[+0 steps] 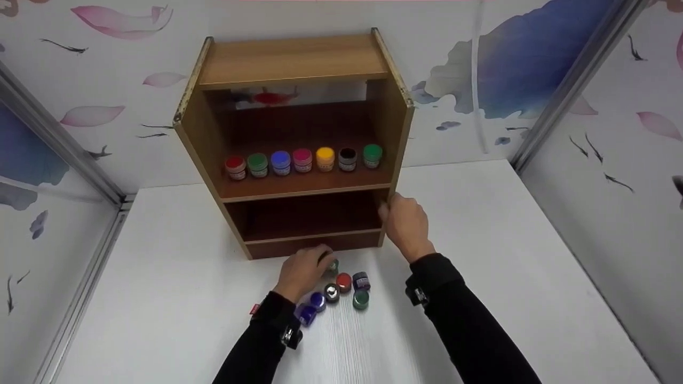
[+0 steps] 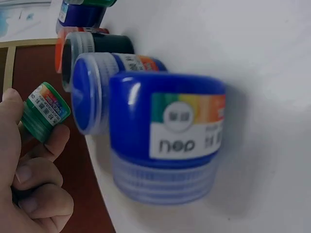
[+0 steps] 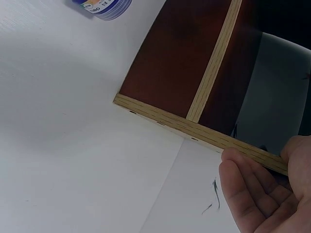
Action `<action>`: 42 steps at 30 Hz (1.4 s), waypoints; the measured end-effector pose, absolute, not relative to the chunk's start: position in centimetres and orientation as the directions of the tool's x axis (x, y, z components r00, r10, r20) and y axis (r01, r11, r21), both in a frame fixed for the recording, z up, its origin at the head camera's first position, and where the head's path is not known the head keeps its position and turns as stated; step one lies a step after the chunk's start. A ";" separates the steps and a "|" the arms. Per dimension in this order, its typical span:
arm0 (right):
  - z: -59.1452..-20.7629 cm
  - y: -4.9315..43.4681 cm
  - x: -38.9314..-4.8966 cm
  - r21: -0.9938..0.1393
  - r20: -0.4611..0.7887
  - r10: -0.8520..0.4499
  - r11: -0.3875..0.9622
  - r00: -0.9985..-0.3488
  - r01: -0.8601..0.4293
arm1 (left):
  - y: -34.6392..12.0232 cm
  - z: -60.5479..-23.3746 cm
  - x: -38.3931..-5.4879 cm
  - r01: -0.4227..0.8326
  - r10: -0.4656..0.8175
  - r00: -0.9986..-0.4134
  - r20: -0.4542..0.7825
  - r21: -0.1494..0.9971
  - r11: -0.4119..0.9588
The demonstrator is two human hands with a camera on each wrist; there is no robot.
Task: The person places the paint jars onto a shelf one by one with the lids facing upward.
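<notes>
My left hand (image 1: pixel 305 269) is low in front of the wooden shelf (image 1: pixel 315 238). Its thumb and index finger pinch a small green paint jar (image 2: pixel 46 111), and the other fingers curl below it. Beside that hand on the table lie a red-lidded jar (image 1: pixel 344 281), a black jar (image 1: pixel 332 292), a green jar (image 1: pixel 361 299) and several blue ones, such as the large blue jar (image 2: pixel 167 126) in the left wrist view. My right hand (image 1: pixel 408 224) grips the shelf's right side panel (image 3: pixel 160 121), thumb on the inner side, fingers outside.
On the shelf's middle board (image 1: pixel 304 188) stands a row of several paint jars, including a yellow-lidded jar (image 1: pixel 325 159). The lower compartment (image 1: pixel 312 213) is below them. White table surface (image 1: pixel 507 256) extends to both sides, bounded by patterned wall panels (image 1: pixel 603 133).
</notes>
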State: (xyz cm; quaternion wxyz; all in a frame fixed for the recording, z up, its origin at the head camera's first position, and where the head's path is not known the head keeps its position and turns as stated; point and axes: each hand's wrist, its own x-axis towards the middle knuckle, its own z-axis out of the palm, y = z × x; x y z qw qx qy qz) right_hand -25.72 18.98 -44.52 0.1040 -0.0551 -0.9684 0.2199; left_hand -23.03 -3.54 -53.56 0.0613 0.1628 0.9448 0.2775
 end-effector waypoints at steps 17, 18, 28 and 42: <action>-44.5 19.0 -25.8 -0.436 0.164 0.145 0.898 -0.976 0.060 | -5.2 -49.2 -23.2 0.362 0.375 -0.926 0.043 0.386 0.849; -44.5 19.0 -25.8 -0.442 0.160 0.147 0.895 -0.976 0.062 | -5.3 -48.8 -23.3 0.358 0.373 -0.927 0.038 0.383 0.851; -44.4 18.9 -25.7 -0.455 0.159 0.146 0.889 -0.976 0.059 | -7.9 -45.9 -24.7 0.359 0.341 -0.933 0.111 0.324 0.876; -44.5 18.9 -25.7 -0.468 0.171 0.154 0.882 -0.973 0.057 | -11.4 -45.5 -27.3 0.299 0.263 -0.942 0.210 0.165 0.940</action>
